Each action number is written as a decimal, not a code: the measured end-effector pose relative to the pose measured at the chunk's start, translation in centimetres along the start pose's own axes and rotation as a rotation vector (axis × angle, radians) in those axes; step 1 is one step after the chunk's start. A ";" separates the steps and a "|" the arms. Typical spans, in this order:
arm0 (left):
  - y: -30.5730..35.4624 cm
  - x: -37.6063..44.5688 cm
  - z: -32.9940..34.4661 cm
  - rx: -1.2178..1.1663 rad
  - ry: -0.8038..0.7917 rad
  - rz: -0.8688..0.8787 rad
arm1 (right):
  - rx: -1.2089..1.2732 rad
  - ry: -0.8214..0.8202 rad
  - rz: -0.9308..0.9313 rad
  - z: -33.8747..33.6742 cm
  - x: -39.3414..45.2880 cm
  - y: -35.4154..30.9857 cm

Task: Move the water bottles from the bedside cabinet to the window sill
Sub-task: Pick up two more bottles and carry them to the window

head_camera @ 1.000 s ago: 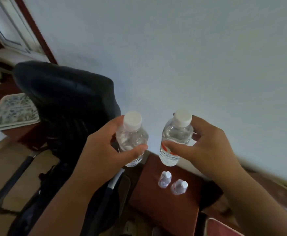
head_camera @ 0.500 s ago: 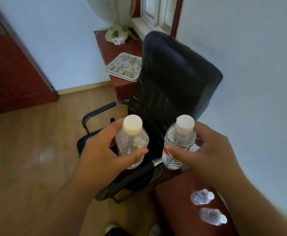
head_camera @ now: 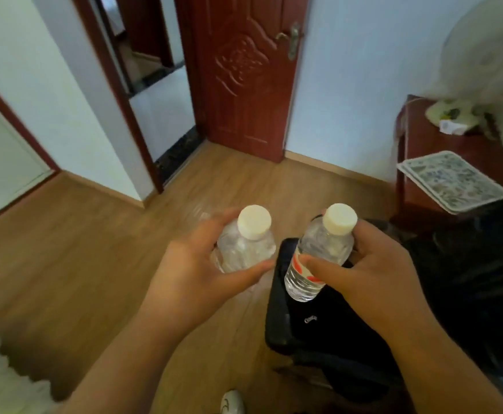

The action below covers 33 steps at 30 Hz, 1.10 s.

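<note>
My left hand (head_camera: 196, 276) grips a clear water bottle (head_camera: 245, 249) with a white cap, held upright in front of me. My right hand (head_camera: 372, 279) grips a second clear water bottle (head_camera: 319, 255), white-capped with a red-and-white label, tilted slightly left. Both bottles are held side by side above the wooden floor and the black chair's armrest. The bedside cabinet and the window sill are out of view.
A black office chair (head_camera: 423, 309) stands at the lower right. A dark red table (head_camera: 441, 150) at the right carries a patterned tray (head_camera: 453, 180) and a white fan (head_camera: 483, 55). Ahead is a red wooden door (head_camera: 244, 73) and an open doorway (head_camera: 154, 85). Wooden floor (head_camera: 65, 249) spreads to the left.
The view has swung left, away from the wall, cabinet and chair back, to the door and floor. Both hands keep holding their bottles in the same pose.
</note>
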State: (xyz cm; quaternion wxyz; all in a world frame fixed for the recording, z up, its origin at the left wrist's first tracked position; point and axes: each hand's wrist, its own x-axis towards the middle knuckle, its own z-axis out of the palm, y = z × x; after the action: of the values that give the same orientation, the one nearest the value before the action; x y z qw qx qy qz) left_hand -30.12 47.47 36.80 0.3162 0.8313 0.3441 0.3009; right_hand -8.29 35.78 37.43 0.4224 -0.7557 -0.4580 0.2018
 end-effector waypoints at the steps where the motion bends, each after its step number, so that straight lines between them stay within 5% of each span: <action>1: -0.8 -0.9 -1.3 0.032 0.050 -0.041 | 0.001 -0.051 -0.021 1.3 0.8 -0.9; 16: -0.4 -16.3 -6.3 0.068 0.739 -0.631 | -0.070 -0.737 -0.460 13.4 2.4 -8.3; 24: 3.0 -20.4 -3.4 0.084 0.882 -0.768 | -0.030 -0.959 -0.583 14.5 0.5 -7.7; 33: 3.6 -22.1 -3.5 0.115 0.906 -0.809 | -0.025 -1.028 -0.599 15.9 -0.4 -9.1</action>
State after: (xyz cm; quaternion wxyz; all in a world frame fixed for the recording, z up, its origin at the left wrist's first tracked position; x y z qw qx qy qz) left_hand -44.13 29.75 35.39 0.1821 0.4400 0.7485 0.4615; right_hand -24.26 44.69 35.94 0.1760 -0.4037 -0.7994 0.4086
